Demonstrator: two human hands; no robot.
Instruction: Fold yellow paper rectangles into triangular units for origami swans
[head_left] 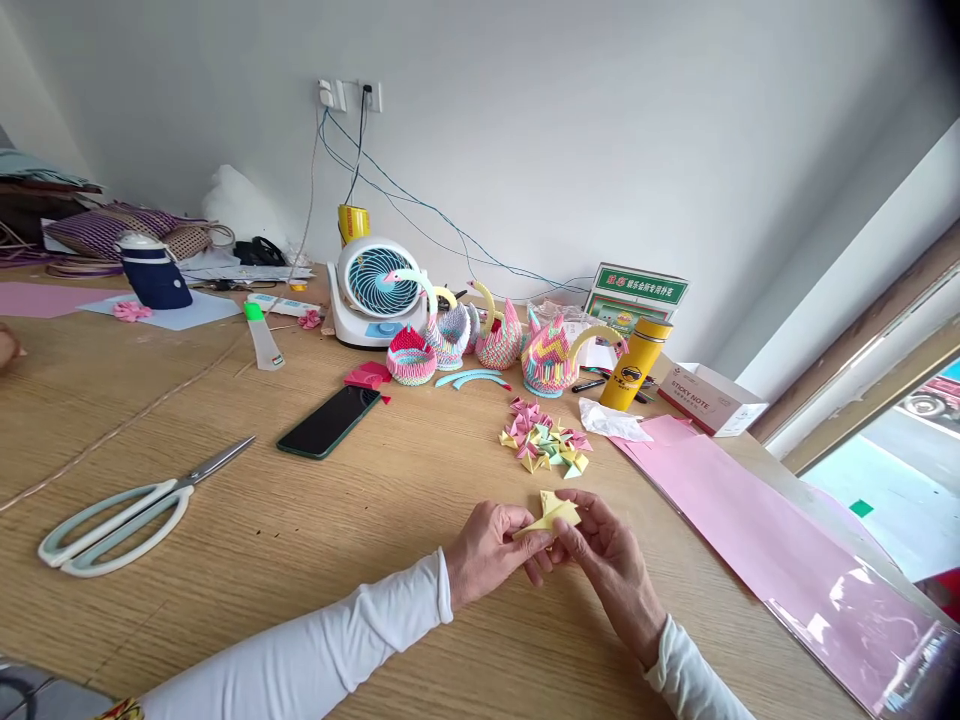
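Between my two hands is a small piece of folded yellow paper [553, 510], its flaps partly spread. My left hand [491, 550] pinches its left side, thumb on top. On its right side, my right hand [611, 555] grips it with thumb and fingers. The lower fingers overlap beneath the paper and are partly hidden. Just beyond lies a heap of folded paper pieces [546, 440] in pink, yellow and green. Farther back stand several paper swans, among them a multicoloured swan [551, 360] and a pink-and-green swan [501, 338].
Large scissors [142, 515] lie at left, near a dark phone [330, 420]. A white fan [375, 290], a glue bottle [264, 338] and a blue flask [155, 272] stand behind. Right are a yellow bottle [636, 368], pink paper sheets [750, 520] and a sticky-note box [709, 398]. Another person's hand [9, 347] shows far left.
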